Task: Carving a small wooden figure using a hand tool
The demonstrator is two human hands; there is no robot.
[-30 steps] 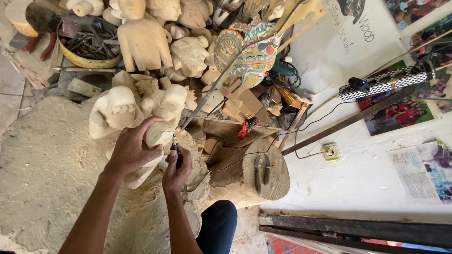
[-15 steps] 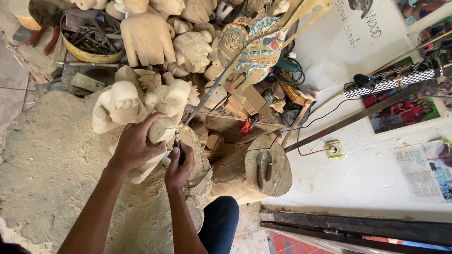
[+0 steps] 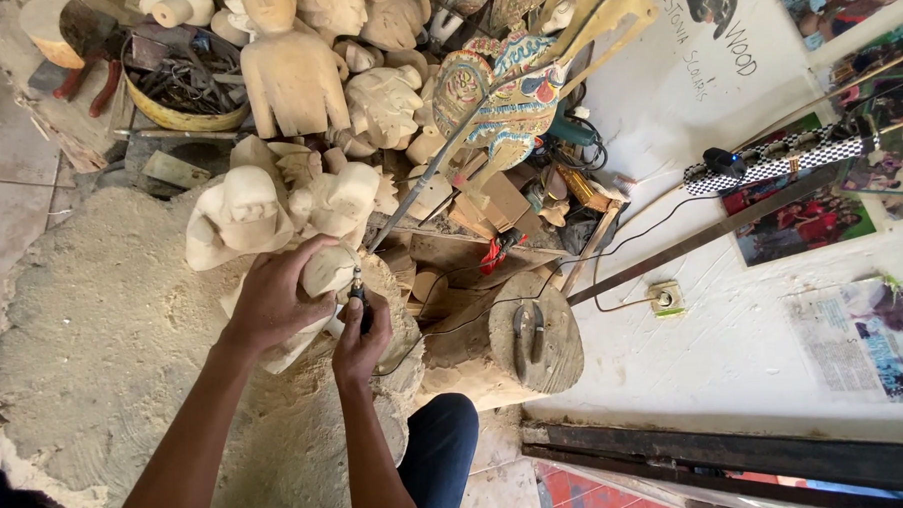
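Note:
My left hand [image 3: 275, 300] grips a pale unfinished wooden carving [image 3: 327, 273] and steadies it over a sawdust-covered mound [image 3: 105, 346]. My right hand [image 3: 359, 337] is closed around a small dark rotary carving tool [image 3: 358, 292], its tip touching the carving just right of my left fingers. A thin cable [image 3: 454, 319] runs from the tool toward the right. Two larger pale carved figures [image 3: 235, 211] lie just above my hands.
Several unfinished wooden statues [image 3: 295, 74] are piled at the top, beside a yellow bowl of metal tools [image 3: 180, 83]. A painted flat puppet [image 3: 506, 97] leans at top centre. A round wood stump [image 3: 539, 331] with pliers sits right of my hands. A wall socket [image 3: 665, 299] is on the white wall.
The view has drifted slightly; my hands stay on the carving, and the tool tip has shifted a little along the wood.

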